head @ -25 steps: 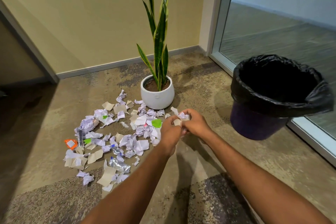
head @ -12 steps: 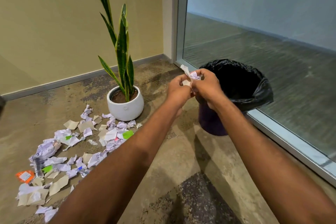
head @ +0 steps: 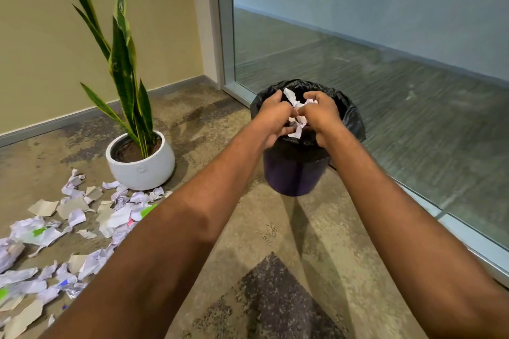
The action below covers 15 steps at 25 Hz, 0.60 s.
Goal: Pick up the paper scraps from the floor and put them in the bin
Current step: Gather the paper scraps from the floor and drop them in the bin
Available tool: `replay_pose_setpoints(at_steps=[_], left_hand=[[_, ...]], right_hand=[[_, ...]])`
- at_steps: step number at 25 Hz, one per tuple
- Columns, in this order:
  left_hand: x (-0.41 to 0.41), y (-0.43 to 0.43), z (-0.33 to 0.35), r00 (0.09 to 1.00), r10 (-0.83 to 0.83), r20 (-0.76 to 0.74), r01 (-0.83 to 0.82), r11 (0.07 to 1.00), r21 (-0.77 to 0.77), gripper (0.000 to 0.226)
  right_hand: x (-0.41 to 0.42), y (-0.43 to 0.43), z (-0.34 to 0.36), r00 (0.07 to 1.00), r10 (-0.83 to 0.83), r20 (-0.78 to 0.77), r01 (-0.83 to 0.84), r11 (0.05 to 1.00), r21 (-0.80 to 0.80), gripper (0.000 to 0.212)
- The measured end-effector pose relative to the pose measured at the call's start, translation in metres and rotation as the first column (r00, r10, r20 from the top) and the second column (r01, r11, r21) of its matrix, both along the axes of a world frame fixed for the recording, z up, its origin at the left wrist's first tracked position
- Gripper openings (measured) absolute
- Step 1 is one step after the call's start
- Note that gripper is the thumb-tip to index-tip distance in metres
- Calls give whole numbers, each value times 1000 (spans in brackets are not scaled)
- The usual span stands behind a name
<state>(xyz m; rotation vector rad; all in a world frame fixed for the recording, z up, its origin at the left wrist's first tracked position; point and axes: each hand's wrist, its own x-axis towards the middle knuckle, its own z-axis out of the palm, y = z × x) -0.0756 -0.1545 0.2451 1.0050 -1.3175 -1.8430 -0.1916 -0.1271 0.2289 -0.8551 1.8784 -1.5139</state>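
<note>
Both my hands are over the mouth of the bin (head: 294, 173), a dark purple bucket lined with a black bag. My left hand (head: 271, 118) and my right hand (head: 321, 115) are close together, fingers curled around a small bunch of white paper scraps (head: 296, 115) held between them above the opening. Several more paper scraps (head: 82, 223), white, beige and a few with green or pink marks, lie scattered on the floor at the lower left.
A tall snake plant in a white pot (head: 140, 165) stands on the floor left of the bin. A glass wall with a metal frame (head: 454, 234) runs along the right, right behind the bin. A beige wall is at the back left.
My hands carried the scraps from the pile on the floor up and to the right, and now hold them over the bin's opening. The view turned right with them.
</note>
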Motion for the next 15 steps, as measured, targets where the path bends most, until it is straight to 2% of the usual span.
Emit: replay_pose_setpoints(at_steps=[2,4,7,11,15], left_hand=[[3,-3,-2,1000,13,21,-14,1000,13,89],[9,-5,-4,998,63,7,-63,997,46,82],[24,-7,-7,990,140,-20,-138,988,69,57],[62,-8,-11,975,216,-53,-211,975,75,39],[117,-4,-25,972,235,23,-236,971,26,36]], right_hand=[[-8,0,-5,1000,7,-9,-6,1000,18,45],[-10,0,-8,1000,-12,-7,12,1000,25,36],[-3,-2,-9,999,-22,34,23,999,-27,22],[28,-11,-7,998,39,42,-34,991,-131,22],[83,-22,-14,986,164,40,-157,975,-155,23]])
